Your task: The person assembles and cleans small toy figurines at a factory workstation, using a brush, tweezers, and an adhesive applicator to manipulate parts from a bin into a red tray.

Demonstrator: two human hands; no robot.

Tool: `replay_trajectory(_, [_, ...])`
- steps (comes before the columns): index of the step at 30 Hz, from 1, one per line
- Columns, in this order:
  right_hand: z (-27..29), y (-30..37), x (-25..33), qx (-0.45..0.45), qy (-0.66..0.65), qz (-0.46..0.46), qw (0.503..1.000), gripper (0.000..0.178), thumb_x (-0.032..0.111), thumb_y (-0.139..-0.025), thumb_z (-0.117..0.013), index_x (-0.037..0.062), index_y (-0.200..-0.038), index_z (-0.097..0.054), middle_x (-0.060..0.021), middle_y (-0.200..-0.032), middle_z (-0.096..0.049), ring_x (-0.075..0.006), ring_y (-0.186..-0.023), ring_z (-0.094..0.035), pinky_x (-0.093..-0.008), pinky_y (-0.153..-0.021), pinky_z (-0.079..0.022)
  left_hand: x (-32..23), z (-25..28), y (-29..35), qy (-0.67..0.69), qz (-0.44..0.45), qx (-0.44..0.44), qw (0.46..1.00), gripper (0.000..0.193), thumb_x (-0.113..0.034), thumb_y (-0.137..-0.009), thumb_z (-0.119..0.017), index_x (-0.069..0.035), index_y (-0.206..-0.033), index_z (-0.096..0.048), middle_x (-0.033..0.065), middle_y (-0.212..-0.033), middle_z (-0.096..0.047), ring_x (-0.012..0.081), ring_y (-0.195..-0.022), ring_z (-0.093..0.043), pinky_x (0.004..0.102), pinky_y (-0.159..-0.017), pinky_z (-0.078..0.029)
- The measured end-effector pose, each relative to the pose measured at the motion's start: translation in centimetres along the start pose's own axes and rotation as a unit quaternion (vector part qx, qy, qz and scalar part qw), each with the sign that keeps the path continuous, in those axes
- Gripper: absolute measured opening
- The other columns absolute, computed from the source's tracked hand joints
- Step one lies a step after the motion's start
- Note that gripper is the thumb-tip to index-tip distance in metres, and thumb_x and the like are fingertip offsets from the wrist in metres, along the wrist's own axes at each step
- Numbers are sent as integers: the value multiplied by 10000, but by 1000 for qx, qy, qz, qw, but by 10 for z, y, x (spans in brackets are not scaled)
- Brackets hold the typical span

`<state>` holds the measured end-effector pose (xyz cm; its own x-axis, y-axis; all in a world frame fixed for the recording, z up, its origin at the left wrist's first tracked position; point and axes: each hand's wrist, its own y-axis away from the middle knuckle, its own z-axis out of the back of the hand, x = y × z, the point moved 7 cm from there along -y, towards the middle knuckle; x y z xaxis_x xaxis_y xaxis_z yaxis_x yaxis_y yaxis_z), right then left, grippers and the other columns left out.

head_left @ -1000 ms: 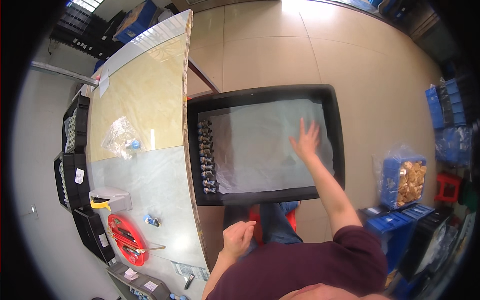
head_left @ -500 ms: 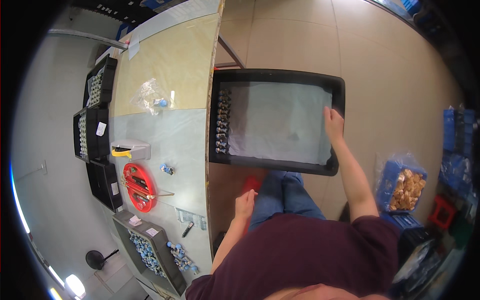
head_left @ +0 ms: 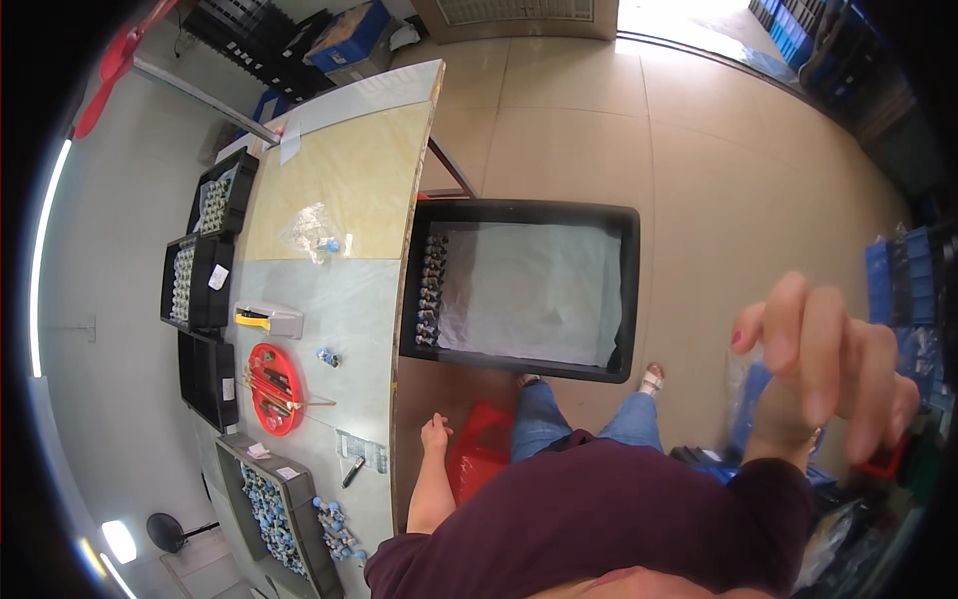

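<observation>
A large black tray (head_left: pixel 629 290) lies beside the table's edge, lined with a pale sheet (head_left: pixel 529 290). A row of small figurines (head_left: pixel 430 290) stands along its left side. My right hand (head_left: pixel 828 364) is raised close to the camera, right of the tray, its fingers apart and holding nothing. Low by the table edge, my left hand (head_left: pixel 436 432) hangs with loosely parted fingers above the floor, near a red stool (head_left: pixel 479 454); nothing shows in it. One blue-and-white figurine (head_left: pixel 327 356) is on the table.
On the table (head_left: pixel 349 299) are a tape dispenser (head_left: pixel 269 319), a red dish of brushes and tools (head_left: pixel 274 389), a marker (head_left: pixel 353 471) and a plastic bag (head_left: pixel 309 232). A grey crate of blue figurines (head_left: pixel 269 509) stands near. Black trays (head_left: pixel 205 374) line the far side.
My right hand has let go of the tray's right rim and risen toward the camera. My left hand has shifted left and lower. My legs have moved apart, showing more of the red stool.
</observation>
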<state>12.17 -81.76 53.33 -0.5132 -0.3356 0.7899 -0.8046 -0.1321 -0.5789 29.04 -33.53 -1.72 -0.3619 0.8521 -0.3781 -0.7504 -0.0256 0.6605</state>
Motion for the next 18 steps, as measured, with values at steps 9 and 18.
replay_trajectory(9, [65,114,111,-5,-57,38,998,126,334,-783,-581,215,-786,-623,-19,-913,-503,-216,-1013,-381,-378,-914,-303,-79,-158,110,78,-65,-48,994,435,-380,-889,-387,-24,-944,-631,103,-645,-633,197,-699,-610,335,-702,-453])
replay_trajectory(18, [176,239,168,6,-217,-9,976,82,293,-770,-598,216,-787,-619,-18,-905,-492,-214,-1007,-380,-376,-911,-304,-216,-245,214,-34,-131,18,991,450,-404,-871,-410,-13,-953,-615,126,-717,-645,239,-766,-626,332,-722,-457])
